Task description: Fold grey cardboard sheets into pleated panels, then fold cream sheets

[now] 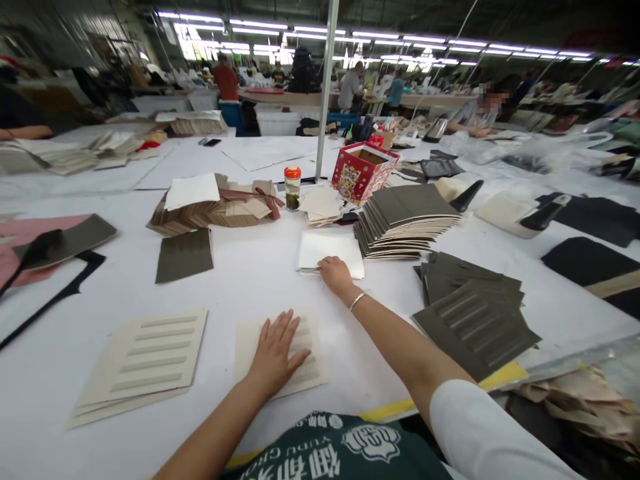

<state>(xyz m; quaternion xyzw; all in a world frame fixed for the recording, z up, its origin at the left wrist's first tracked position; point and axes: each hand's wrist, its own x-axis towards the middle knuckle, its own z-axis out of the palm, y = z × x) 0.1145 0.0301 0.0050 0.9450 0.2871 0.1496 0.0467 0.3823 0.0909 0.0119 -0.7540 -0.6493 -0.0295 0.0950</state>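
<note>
Head: white table [250, 273], strip lights [375, 35]

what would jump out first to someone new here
Probably the bright red box just right of the metal pole, then the orange-lidded jar to the pole's left. Closer in, the tall dark-topped stack right of the small white pile would likely catch the eye too.

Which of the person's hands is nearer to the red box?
Right. The right hand touches the white stack, short of the red box; the left hand lies on a cream panel, nearer the body.
</note>
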